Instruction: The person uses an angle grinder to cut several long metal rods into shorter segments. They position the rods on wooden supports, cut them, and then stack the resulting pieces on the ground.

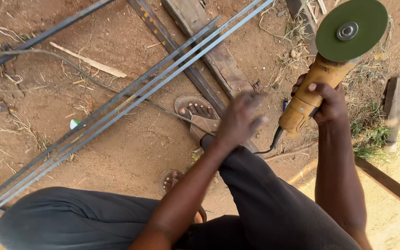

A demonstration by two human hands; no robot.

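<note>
My right hand (326, 103) grips the yellow body of an angle grinder (312, 91), held up off the ground with its green disc (351, 29) facing the camera. A black cable (274, 141) hangs from the grinder's rear. My left hand (239, 121) is blurred, in front of my right knee, fingers loosely curled with nothing in it. Several long grey steel bars (130, 95) lie together diagonally on the dirt, running from lower left to upper right. My sandalled feet (196, 111) rest beside the bars.
Wooden planks (209, 46) and a rusty flat bar (163, 37) cross under the steel bars. A dark bar (42, 34) lies at upper left, a wood piece (392, 111) at right in dry grass, and another beam (390, 183) at lower right.
</note>
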